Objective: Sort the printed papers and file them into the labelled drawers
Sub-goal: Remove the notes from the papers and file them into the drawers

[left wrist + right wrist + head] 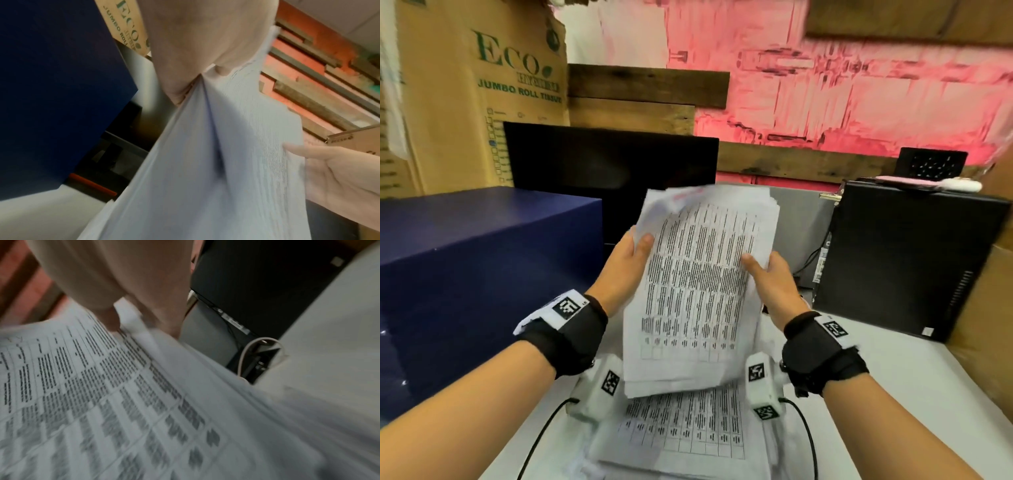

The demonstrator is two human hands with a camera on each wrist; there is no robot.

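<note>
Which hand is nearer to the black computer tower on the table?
Right. The right hand grips the paper stack's right edge, beside the computer tower; the left hand grips the left edge, farther away.

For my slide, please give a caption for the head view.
Both hands, left hand and right hand, hold a stack of printed papers above more sheets.

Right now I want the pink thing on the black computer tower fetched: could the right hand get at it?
Probably not yet: the right hand grips the paper stack together with the left hand. The way to the pink object looks open.
</note>
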